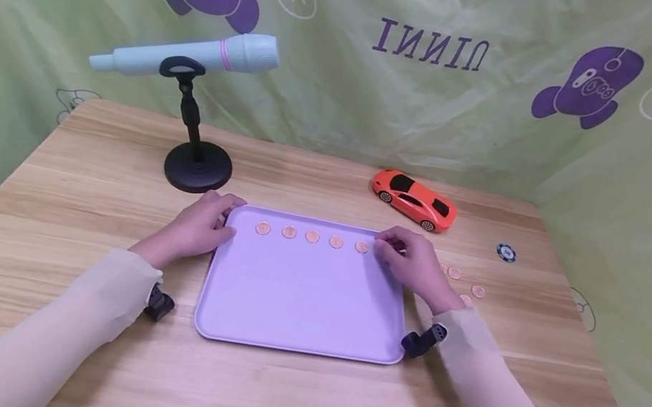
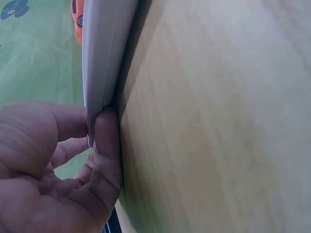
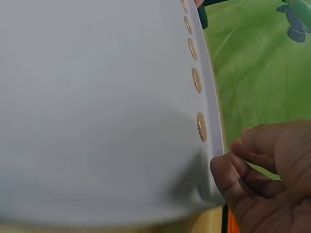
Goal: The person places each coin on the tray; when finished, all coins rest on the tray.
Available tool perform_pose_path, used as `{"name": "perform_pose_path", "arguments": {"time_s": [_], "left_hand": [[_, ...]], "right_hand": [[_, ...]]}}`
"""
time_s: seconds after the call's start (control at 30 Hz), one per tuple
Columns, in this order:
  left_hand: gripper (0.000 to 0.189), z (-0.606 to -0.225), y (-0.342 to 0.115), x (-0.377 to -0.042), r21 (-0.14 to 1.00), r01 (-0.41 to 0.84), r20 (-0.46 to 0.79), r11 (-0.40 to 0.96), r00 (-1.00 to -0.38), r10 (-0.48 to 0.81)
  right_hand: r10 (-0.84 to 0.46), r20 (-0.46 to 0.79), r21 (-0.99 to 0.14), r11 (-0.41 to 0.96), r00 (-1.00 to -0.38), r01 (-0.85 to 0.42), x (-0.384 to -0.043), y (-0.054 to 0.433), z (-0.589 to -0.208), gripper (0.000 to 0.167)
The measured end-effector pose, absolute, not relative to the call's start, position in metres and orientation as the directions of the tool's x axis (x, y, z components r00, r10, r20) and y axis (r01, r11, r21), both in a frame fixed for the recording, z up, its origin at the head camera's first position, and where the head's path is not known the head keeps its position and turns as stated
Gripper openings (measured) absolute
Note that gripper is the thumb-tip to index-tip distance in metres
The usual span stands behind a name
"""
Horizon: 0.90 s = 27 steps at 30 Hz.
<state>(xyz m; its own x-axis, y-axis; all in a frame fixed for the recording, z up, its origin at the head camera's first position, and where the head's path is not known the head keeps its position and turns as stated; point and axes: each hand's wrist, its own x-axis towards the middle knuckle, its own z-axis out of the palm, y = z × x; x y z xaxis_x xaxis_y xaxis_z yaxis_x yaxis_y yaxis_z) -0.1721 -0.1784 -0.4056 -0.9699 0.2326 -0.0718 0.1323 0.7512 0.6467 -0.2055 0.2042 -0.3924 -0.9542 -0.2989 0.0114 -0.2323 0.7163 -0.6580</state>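
Observation:
A shallow lilac tray [image 1: 302, 301] lies on the wooden table, with a row of several copper-coloured coins [image 1: 312, 237] along its far side. At the far left corner my left hand [image 1: 201, 224] pinches the rim; in the left wrist view, digits of this hand [image 2: 63, 160] sit on both sides of the tray edge [image 2: 104, 58]. My right hand [image 1: 416, 263] grips the far right corner beside the last coin [image 3: 201, 127]. A fingertip of the right hand [image 3: 262, 174] overlaps the rim in the right wrist view, while other fingers lie partly hidden beyond it.
A light blue microphone [image 1: 195, 55] rests on a black stand [image 1: 198, 167] at the back left. Behind the tray sits an orange toy car [image 1: 414, 201]. A blue poker chip [image 1: 506, 253] and several loose coins [image 1: 477, 290] lie on the right. Printed green cloth [image 1: 343, 105] hangs behind.

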Motion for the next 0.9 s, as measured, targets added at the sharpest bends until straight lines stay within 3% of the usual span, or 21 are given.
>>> {"name": "perform_pose_path", "arguments": {"time_s": [0.47,0.9], "left_hand": [[0.048,-0.408,-0.175,-0.17,0.656,0.121,-0.08,0.745,-0.971,0.227],[0.05,-0.405,-0.176,-0.172,0.65,0.103,-0.093,0.753,-0.973,0.213]], "right_hand": [[-0.16,0.113,-0.618,0.762,-0.981,-0.195,-0.178,0.293,-0.389,0.022],[-0.085,0.022,-0.462,0.883,-0.996,-0.086,-0.165,0.345,-0.395,0.026]]}}
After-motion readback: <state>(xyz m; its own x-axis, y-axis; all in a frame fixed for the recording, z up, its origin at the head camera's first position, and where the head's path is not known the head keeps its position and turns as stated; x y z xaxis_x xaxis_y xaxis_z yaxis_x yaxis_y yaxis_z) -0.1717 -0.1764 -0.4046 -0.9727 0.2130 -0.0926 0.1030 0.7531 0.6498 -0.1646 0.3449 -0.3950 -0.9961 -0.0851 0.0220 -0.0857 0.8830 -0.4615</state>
